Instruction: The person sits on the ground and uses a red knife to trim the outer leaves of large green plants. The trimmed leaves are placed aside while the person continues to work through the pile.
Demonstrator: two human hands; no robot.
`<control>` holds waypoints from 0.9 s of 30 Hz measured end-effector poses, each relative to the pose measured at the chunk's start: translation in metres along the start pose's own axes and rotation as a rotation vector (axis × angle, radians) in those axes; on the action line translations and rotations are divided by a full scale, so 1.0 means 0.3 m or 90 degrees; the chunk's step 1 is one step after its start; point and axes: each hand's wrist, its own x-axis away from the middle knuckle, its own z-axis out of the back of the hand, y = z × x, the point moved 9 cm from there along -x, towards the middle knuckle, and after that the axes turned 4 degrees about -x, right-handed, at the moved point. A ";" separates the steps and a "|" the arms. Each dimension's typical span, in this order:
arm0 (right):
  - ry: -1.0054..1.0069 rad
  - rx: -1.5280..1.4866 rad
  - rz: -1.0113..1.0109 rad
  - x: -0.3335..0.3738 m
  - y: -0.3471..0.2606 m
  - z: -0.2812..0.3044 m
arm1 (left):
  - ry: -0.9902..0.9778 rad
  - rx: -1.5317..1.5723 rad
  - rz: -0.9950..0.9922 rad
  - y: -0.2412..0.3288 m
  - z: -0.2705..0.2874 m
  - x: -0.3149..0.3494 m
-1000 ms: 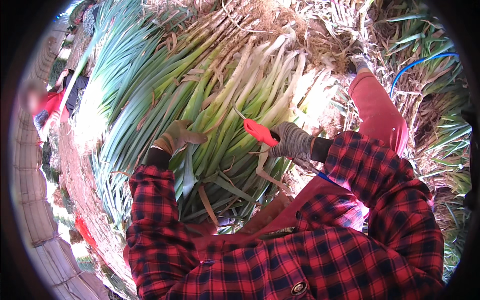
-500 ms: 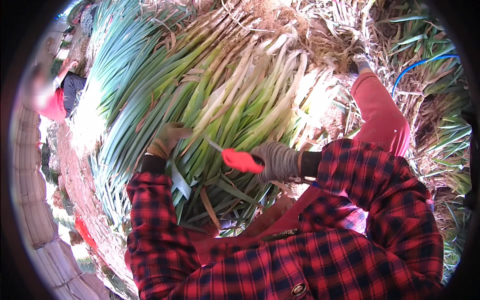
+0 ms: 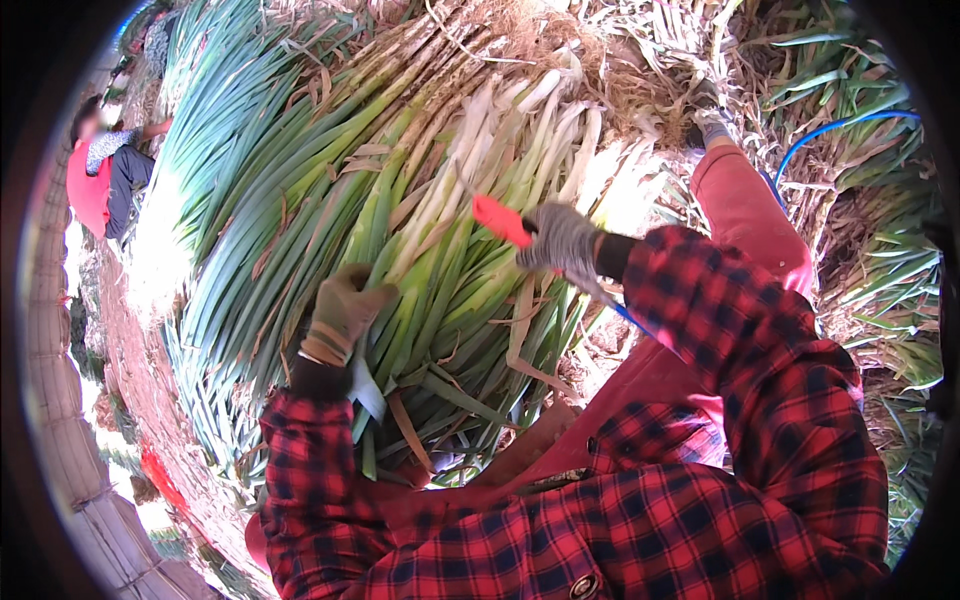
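Note:
A thick pile of long green onions (image 3: pixel 300 190) lies in front of me, blue-green leaves toward the left and pale stalks and roots toward the upper right. My left hand (image 3: pixel 347 312), in a light work glove, is closed around green onion leaves at the pile's near side; its fingertips are partly hidden. In its striped grey glove, my right hand (image 3: pixel 562 240) grips a red air blow gun (image 3: pixel 500 220) above the pale stalks. The gun's thin metal nozzle points up and left, and a blue hose (image 3: pixel 628 316) shows below that hand.
Dry husks and roots (image 3: pixel 640 60) litter the ground beyond the stalks. More green onions (image 3: pixel 850 120) lie at the right, beside another stretch of blue hose (image 3: pixel 830 127). My outstretched leg (image 3: pixel 750 210) borders the pile. A person in red (image 3: pixel 90 190) sits at the far left.
My right hand has moved up and away with the blow gun, whose nozzle now points more steeply upward. My left hand has shifted slightly down and right. The person at the left has changed posture.

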 end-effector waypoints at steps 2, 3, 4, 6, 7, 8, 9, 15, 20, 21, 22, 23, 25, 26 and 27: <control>-0.064 -0.053 0.037 0.104 -0.024 -0.099 | 0.014 0.008 0.015 -0.007 -0.049 0.029; -0.054 -0.022 0.043 0.103 -0.028 -0.096 | 0.027 0.006 0.016 0.034 -0.064 0.059; -0.044 0.009 0.050 0.100 -0.031 -0.094 | 0.040 0.003 0.018 0.053 -0.070 0.075; -0.028 -0.009 0.003 0.069 -0.017 -0.057 | 0.049 -0.038 0.037 0.034 -0.074 0.065; -0.019 -0.022 -0.035 0.041 0.001 -0.019 | 0.058 -0.032 0.036 0.036 -0.080 0.072; -0.007 -0.037 -0.079 0.025 0.021 0.026 | 0.060 -0.028 0.033 0.042 -0.094 0.067; 0.024 -0.001 -0.050 -0.005 0.022 0.059 | 0.071 -0.039 0.006 0.040 -0.099 0.066; 0.153 0.056 -0.048 -0.194 0.109 0.212 | 0.113 -0.089 -0.040 0.013 -0.132 0.095; 0.202 0.041 -0.097 -0.268 0.158 0.363 | 0.158 -0.156 -0.106 0.060 -0.160 0.112; 0.198 0.027 -0.104 -0.270 0.170 0.366 | 0.156 -0.146 -0.107 0.070 -0.154 0.111; 0.190 0.057 -0.073 -0.265 0.166 0.354 | 0.153 -0.135 -0.108 0.084 -0.143 0.104; 0.174 0.084 -0.035 -0.256 0.139 0.308 | 0.154 -0.128 -0.101 0.092 -0.123 0.101; 0.175 0.119 0.032 -0.228 0.098 0.266 | 0.172 -0.089 -0.114 0.062 -0.105 0.050; 0.169 0.103 0.007 -0.225 0.125 0.267 | 0.176 -0.068 -0.126 0.053 -0.098 0.008; 0.164 0.086 -0.013 -0.220 0.138 0.277 | 0.199 -0.138 -0.189 0.101 -0.068 -0.013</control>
